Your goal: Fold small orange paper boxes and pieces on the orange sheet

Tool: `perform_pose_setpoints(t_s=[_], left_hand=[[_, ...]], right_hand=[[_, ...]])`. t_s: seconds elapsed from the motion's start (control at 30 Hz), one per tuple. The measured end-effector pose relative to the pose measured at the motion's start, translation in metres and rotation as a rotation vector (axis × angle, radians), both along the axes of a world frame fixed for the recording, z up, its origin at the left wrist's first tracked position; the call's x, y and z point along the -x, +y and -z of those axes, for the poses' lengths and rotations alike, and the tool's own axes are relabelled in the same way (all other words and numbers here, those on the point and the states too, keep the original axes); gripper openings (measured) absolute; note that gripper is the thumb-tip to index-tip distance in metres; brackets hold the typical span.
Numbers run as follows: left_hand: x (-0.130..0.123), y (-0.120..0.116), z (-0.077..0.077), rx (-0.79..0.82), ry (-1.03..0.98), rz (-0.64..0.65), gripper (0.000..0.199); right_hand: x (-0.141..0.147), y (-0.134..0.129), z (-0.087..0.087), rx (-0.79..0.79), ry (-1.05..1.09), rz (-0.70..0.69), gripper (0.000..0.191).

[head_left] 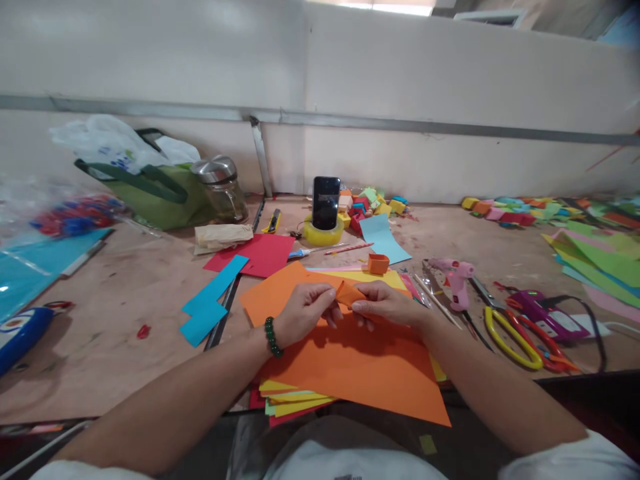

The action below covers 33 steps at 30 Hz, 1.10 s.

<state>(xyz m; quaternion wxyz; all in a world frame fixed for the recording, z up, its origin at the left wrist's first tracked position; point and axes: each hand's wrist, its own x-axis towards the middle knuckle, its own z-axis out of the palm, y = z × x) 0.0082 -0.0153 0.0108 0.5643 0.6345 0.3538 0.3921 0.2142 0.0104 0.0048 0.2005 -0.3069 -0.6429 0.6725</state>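
Between my two hands is a small folded piece of orange paper. My left hand, with a dark green bead bracelet at the wrist, pinches its left side. On the right, my right hand grips the other side with thumb and fingers. Both hands hover over a large orange sheet that lies on a stack of coloured paper. Just behind my right hand stands a small folded orange paper box.
A pink glue gun, yellow-and-red-handled scissors and a purple power strip lie to the right. Behind, a phone leans in a yellow tape roll near folded paper pieces. Blue paper strips lie left.
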Motion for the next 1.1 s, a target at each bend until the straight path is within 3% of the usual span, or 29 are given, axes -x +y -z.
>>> perform_pose_setpoints(t_s=[0.47, 0.83, 1.1], left_hand=[[0.001, 0.005, -0.001, 0.118, 0.116, 0.077, 0.028], [0.0, 0.004, -0.005, 0.286, 0.004, 0.146, 0.041], [-0.002, 0.006, -0.002, 0.216, 0.12, 0.16, 0.03]], right_hand=[[-0.007, 0.002, -0.006, -0.03, -0.155, -0.051, 0.043], [-0.011, 0.004, -0.004, -0.015, -0.18, -0.138, 0.042], [-0.012, 0.003, -0.01, -0.016, -0.242, -0.197, 0.044]])
